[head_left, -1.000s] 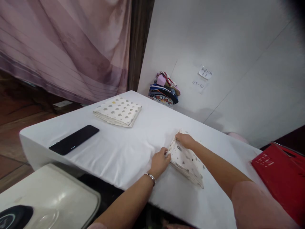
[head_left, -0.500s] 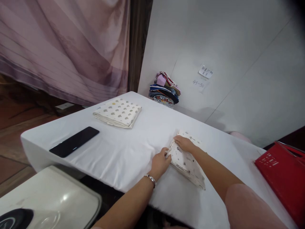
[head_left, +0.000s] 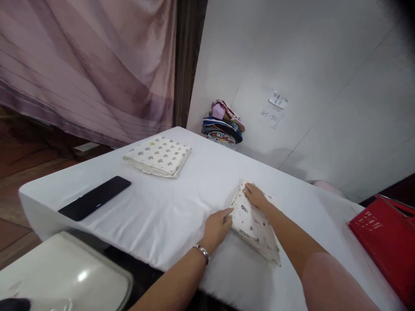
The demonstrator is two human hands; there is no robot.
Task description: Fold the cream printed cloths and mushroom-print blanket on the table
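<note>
Folded cloth (head_left: 249, 226): it lies on the white table cover (head_left: 207, 177), with the right hand (head_left: 255, 196) over it and the left hand (head_left: 216, 230) at its near left corner.
Cloth layers: they may slip apart or crease, if the two hands press or pull unevenly.
Table cover: its wrinkles may catch the cloth, if this is dragged.
Left hand: thumb and fingers are curled; whether they pinch, one cannot tell.
Right hand: palm down, fingers toward the far corner; its grip is also unclear.
</note>
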